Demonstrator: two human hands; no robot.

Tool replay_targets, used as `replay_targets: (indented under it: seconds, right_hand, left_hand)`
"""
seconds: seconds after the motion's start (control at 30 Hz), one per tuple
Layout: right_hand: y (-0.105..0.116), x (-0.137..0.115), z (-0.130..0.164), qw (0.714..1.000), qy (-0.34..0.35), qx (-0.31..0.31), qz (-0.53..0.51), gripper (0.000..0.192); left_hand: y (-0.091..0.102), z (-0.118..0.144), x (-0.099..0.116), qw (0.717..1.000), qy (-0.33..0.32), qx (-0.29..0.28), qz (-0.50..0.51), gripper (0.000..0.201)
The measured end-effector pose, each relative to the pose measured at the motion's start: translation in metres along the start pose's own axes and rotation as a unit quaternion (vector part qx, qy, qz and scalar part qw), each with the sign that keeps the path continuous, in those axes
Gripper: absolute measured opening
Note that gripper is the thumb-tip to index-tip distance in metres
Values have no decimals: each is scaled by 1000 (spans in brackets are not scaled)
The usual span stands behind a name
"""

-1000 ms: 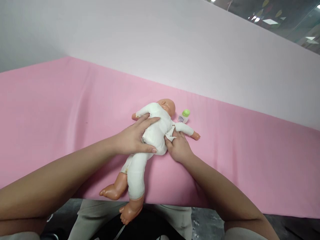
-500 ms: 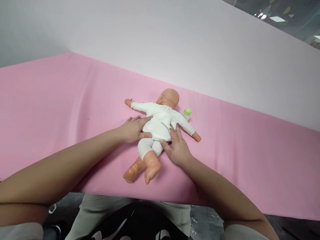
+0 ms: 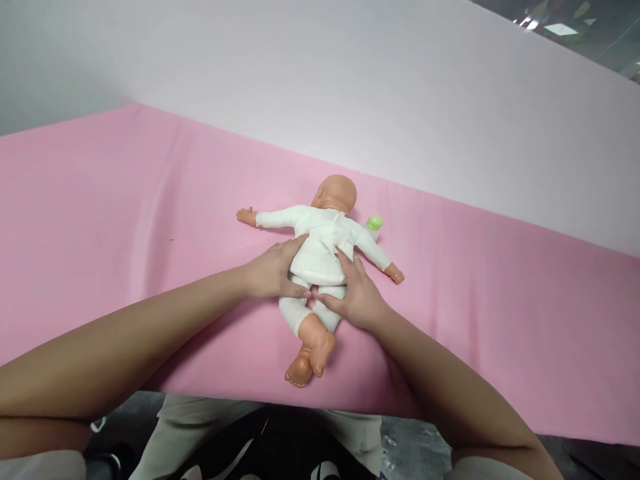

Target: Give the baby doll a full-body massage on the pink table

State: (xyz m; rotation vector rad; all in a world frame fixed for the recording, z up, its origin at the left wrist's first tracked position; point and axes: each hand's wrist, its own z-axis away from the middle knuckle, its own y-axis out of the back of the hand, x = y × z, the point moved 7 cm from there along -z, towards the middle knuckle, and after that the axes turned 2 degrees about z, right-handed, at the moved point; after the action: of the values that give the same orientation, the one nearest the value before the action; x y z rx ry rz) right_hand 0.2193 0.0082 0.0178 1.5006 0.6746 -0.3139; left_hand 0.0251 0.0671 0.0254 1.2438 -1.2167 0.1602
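Baby doll [image 3: 320,250] in white clothes, face down on the pink counter [image 3: 125,220], arms spread, feet near the front edge. Left hand [image 3: 273,272] and right hand [image 3: 356,293] clasping the doll's hips from either side, fingers wrapped around the waist. Small green-capped bottle [image 3: 373,225] just beside the doll's head.

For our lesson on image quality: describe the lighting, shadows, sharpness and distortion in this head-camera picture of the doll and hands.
Head view: even, soft light, no glare on the pink sheet; faint shadows under the left hand, the right hand and the doll; doll and hands sharp; wide-angle bending tilts the sheet's far edge and stretches the forearms; ceiling lights top right are bright and small.
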Motion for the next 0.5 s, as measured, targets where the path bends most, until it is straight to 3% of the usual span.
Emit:
replay_targets:
  seconds: [0.2, 0.33, 0.5]
  right_hand:
    - [10, 12, -3, 997, 58, -55, -15, 115]
    - [12, 14, -5, 993, 92, -76, -7, 117]
    - [12, 10, 0, 996, 68, -25, 47, 104]
  left_hand:
    - [1, 3, -20, 1000, 6, -27, 9, 135]
    - [2, 3, -21, 998, -9, -59, 16, 139]
    - [6, 7, -17, 996, 35, -29, -79, 139]
